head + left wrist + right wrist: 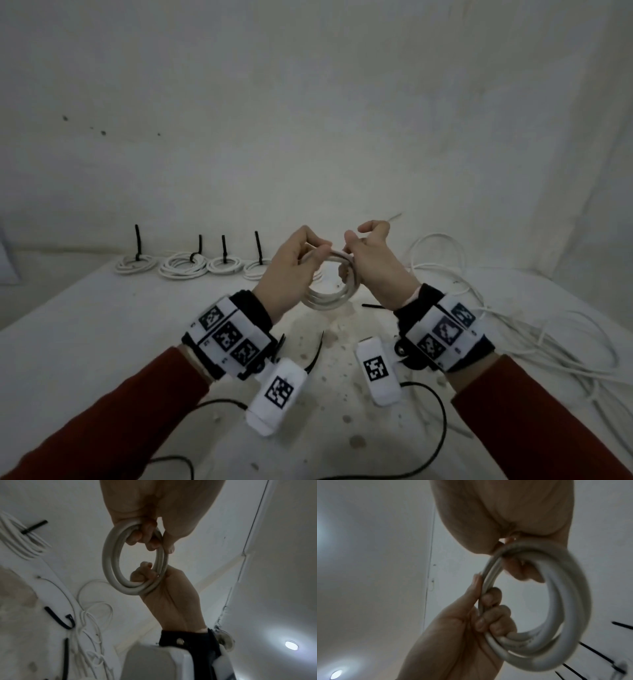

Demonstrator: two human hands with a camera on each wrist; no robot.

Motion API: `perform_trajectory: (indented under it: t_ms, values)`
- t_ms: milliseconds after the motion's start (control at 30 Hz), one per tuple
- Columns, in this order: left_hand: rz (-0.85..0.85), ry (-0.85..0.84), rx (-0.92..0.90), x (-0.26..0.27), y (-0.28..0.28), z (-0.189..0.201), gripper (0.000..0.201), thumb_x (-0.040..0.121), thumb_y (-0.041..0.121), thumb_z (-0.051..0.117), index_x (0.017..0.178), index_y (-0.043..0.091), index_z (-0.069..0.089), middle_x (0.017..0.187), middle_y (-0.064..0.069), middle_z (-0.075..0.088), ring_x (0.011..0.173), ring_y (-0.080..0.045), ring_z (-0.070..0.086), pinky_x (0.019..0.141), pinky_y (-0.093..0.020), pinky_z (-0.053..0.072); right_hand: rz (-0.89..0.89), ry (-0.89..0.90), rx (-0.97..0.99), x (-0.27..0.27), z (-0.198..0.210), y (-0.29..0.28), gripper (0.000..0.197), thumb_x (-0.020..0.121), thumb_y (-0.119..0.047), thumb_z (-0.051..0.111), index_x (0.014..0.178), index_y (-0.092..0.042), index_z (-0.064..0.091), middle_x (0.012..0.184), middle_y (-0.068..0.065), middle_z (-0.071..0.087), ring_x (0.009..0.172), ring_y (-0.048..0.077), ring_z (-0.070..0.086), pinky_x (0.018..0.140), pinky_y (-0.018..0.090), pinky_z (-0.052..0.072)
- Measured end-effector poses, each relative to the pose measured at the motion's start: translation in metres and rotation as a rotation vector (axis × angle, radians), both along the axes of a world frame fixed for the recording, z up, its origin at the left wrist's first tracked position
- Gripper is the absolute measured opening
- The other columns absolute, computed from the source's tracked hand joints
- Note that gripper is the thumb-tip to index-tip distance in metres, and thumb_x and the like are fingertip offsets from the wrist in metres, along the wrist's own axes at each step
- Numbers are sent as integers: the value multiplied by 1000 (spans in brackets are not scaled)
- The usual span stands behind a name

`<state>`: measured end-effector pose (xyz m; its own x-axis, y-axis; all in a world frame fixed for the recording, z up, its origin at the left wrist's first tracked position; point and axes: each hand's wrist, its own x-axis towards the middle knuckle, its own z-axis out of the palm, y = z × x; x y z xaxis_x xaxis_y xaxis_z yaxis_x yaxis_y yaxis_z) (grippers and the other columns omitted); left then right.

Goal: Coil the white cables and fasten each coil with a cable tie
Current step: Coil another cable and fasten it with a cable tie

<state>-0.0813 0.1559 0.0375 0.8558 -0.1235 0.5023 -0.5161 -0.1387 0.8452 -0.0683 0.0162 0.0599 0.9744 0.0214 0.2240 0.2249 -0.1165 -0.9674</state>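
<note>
- The white cloth-covered table [102, 342] carries a tangle of loose white cables [513, 329] on the right, and four tied white coils [178, 265] along its far edge, black tie tails upright.
- The round coil of white cable [329, 298] in hand hangs in the air between both hands, above the table's middle.
- The left hand [294, 270] has its fingers curled through the coil's left side; the right hand [370, 263] grips the right side.
- A loose black cable tie [317, 353] lies on the table below; reaching for it with one hand could let the springy turns fan apart.
</note>
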Motion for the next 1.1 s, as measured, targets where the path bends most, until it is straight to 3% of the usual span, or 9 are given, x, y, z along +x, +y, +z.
perform_trajectory:
  t_ms: [100,200,300,367,567,733,900,1000,1100]
  values:
    - [118,48,28,12,24,-11,17,97,15,48,80,18,46,69,3,48,49,0,40,55,-23,32,-14,116,-241,14,-25,1,11,99,-24,41,103,-15,35,83,4,50,67,21,52,58,31,43]
    - [219,101,68,20,50,-27,19,98,16,47,79,18,46,65,4,40,53,-8,33,53,-24,28,91,137,-674,18,-57,1,12,96,-23,49,91,-13,53,80,-1,54,78,19,54,58,25,40]
    - [290,137,75,25,71,-42,16,98,17,47,82,13,46,65,3,39,53,-11,31,52,-26,27,270,56,-1073,17,-77,10,20,94,-24,55,103,-10,67,100,3,67,88,14,56,74,24,42]
    - [331,147,92,28,81,-48,18,97,19,48,79,16,45,66,1,39,52,-13,30,51,-27,27,391,-8,-1188,13,-82,20,23,91,-28,60,106,-13,68,109,3,67,91,11,54,78,22,40]
    - [375,178,66,27,97,-57,21,97,20,48,77,17,44,66,5,44,52,-12,32,52,-27,28,647,-43,-1296,0,-80,56,38,78,-47,73,99,-15,68,90,-5,63,82,12,56,66,21,44]
    - [378,179,34,27,101,-58,21,97,19,50,77,16,43,73,7,51,55,-9,36,55,-27,31,668,-73,-1399,-3,-82,67,36,79,-39,75,93,-6,70,92,6,70,83,22,63,71,31,50]
    - [373,177,20,26,103,-57,17,96,22,50,85,10,47,64,1,43,53,-14,33,55,-30,30,569,-112,-1287,-2,-65,49,25,85,-36,69,92,-13,72,90,-2,71,79,11,58,59,16,40]
    - [342,189,-13,26,101,-55,19,97,22,50,79,15,45,67,-3,41,50,-15,28,50,-28,28,513,-79,-1148,-1,-49,32,14,85,-35,69,88,-21,72,74,-16,64,73,3,57,66,17,44]
    - [320,202,-40,27,96,-54,21,97,21,49,77,19,45,67,-5,40,49,-14,27,49,-28,27,481,-36,-1056,1,-43,17,10,85,-35,69,82,-26,70,74,-17,65,69,-2,56,67,16,42]
